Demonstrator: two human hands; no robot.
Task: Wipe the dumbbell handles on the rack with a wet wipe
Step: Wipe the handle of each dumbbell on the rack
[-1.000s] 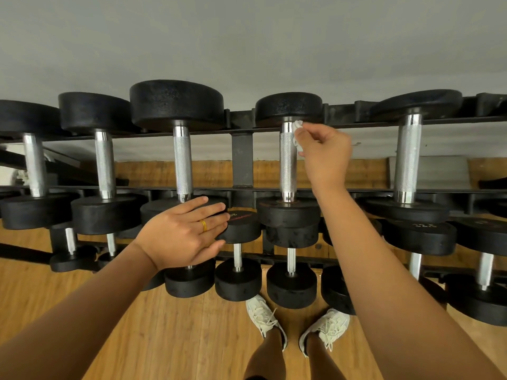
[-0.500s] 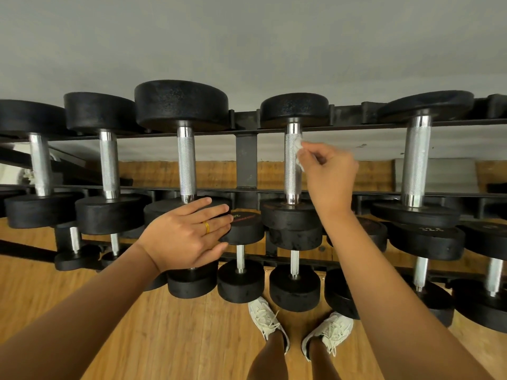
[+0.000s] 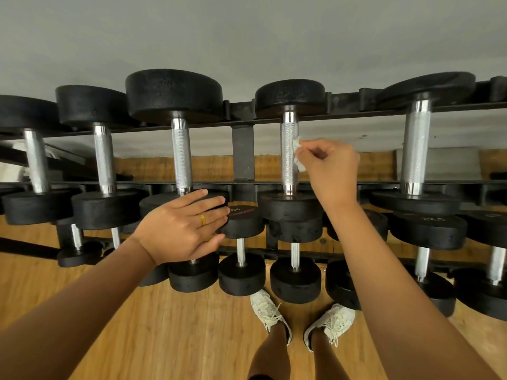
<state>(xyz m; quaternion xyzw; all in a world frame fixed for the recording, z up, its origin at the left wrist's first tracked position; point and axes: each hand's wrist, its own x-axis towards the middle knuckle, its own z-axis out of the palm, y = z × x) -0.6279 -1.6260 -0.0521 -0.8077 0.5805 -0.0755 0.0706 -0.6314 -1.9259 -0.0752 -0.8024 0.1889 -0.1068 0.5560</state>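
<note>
Floor (image 3: pixel 164 325): wood planks, honey-brown, fills the lower frame, and a strip of it shows again further back, up to the wall. Wall (image 3: pixel 247 37): plain matte grey, fills the top. A few small dark marks (image 3: pixel 362 136) on it, right of centre. Two white lace-up sneakers stand on the floor at bottom centre: left sneaker (image 3: pixel 267 311) and right sneaker (image 3: pixel 333 322), apart, toes splayed slightly outward. Bare lower legs (image 3: pixel 270 355) run from them to the bottom edge. Grey flat panel (image 3: pixel 439 163) on the right, at the wall base; can't tell whether it's standing or lying. Whitish object (image 3: pixel 11 171) at the far left edge, mostly hidden, unidentifiable.
</note>
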